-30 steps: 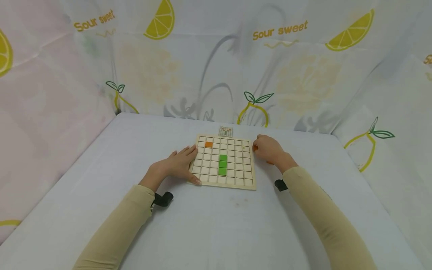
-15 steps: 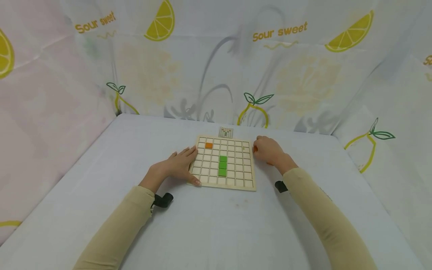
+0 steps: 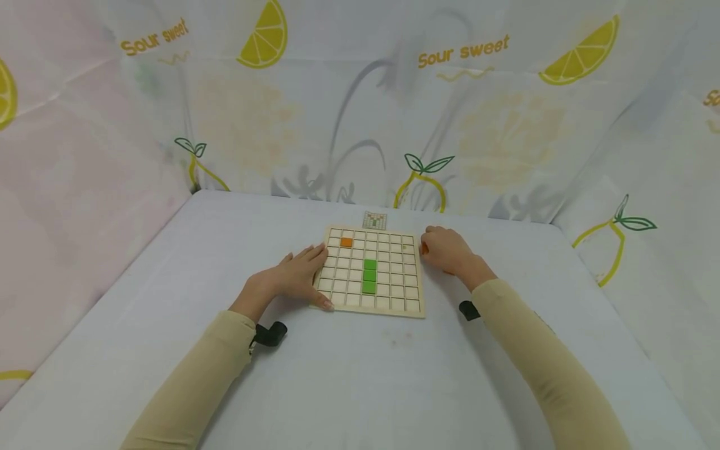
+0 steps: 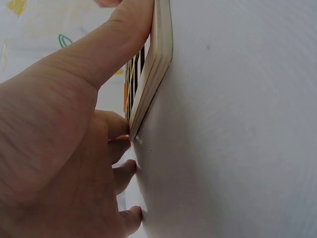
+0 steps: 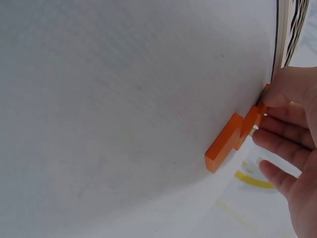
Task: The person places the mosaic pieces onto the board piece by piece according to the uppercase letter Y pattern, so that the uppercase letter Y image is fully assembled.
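Observation:
A wooden grid board [image 3: 395,305] lies flat, holding one orange square [image 3: 346,242] at upper left and three green squares [image 3: 369,275] in a column near the middle. Along its left edge my left hand [image 3: 295,275] is spread, the thumb resting on the near-left corner. In the left wrist view, that hand [image 4: 59,119] touches the board's side [image 4: 157,64]. My right hand [image 3: 448,250] is just off the board's right edge. The right wrist view shows thumb and forefinger of this hand [image 5: 292,114] pinching an orange piece [image 5: 266,94], beside other orange pieces [image 5: 225,141] on the table.
A small printed grid card [image 3: 374,220] lies behind the board's far edge. The white table [image 3: 360,375] meets a hanging cloth [image 3: 315,112] with lemon prints at the back and sides. Each wrist wears a black strap or mount [image 3: 270,334].
Less of an orange piece shows under my right hand than a second ago. Both hands stay in nearly the same places, and the squares on the board have not moved.

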Available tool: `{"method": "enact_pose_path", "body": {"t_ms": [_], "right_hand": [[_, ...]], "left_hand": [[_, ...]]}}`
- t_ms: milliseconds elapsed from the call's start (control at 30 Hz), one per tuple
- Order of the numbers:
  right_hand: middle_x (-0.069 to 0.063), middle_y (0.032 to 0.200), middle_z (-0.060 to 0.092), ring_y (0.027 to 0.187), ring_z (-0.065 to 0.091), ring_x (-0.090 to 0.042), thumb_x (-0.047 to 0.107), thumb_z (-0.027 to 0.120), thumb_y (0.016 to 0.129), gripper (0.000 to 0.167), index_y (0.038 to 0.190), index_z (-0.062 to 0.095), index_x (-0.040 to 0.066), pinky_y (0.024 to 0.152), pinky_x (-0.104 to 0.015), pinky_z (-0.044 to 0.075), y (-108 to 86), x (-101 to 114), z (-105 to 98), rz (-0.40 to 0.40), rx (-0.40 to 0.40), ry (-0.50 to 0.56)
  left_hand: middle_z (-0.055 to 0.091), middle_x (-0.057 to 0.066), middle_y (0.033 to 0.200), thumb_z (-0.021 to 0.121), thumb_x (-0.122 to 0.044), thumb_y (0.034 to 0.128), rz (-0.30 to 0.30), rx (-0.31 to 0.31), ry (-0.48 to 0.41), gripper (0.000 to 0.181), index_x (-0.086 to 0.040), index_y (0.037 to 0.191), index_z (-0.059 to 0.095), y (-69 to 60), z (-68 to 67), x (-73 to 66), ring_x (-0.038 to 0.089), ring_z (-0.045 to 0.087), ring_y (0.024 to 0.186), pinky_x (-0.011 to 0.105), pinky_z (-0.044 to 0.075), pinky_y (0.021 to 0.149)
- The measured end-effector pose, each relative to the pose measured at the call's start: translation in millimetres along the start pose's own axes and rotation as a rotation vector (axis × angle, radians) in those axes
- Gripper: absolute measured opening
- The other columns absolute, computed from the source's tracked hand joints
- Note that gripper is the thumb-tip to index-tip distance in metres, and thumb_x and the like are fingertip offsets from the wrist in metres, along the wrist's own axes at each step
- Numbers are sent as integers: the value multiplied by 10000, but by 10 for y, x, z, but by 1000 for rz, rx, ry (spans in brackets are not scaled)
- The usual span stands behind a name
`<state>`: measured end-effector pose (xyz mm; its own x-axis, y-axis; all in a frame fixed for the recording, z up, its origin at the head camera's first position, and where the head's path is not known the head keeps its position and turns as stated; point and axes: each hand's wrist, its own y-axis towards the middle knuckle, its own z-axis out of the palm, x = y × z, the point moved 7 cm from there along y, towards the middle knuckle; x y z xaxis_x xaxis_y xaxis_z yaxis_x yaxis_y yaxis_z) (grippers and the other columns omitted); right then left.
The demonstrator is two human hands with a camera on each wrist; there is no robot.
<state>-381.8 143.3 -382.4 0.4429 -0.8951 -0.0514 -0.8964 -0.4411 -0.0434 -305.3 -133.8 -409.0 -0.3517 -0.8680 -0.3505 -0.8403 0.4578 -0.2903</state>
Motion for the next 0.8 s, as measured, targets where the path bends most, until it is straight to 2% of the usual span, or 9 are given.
{"method": "enact_pose_path", "body": {"t_ms": [267, 567, 800], "right_hand": [[-50, 893, 603, 790, 555, -218, 146, 601, 931, 91, 874, 644, 89, 741, -383, 482, 38, -4, -12, 21, 3, 11], [-39, 879, 601, 782, 533, -210, 179, 614, 925, 88, 898, 632, 97, 737, -363, 458, 90, 29, -15, 26, -12, 42], [-45, 909, 618, 790, 543, -217, 144, 601, 910, 71, 927, 645, 91, 740, -376, 476, 106, 60, -17, 20, -31, 83]], "left_hand": [[20, 148, 1687, 771, -636, 746, -1, -4, -10, 1259, -20, 1594, 74, -16, -15, -5, 391, 26, 1556, 671, 81, 1205], [19, 144, 1687, 769, -636, 748, 0, -6, -8, 1254, -23, 1594, 76, -30, -26, -20, 389, 24, 1557, 669, 78, 1206], [23, 146, 1687, 771, -638, 743, -1, -9, -9, 1257, -21, 1594, 81, -34, -27, -25, 388, 25, 1557, 667, 76, 1207]]}}
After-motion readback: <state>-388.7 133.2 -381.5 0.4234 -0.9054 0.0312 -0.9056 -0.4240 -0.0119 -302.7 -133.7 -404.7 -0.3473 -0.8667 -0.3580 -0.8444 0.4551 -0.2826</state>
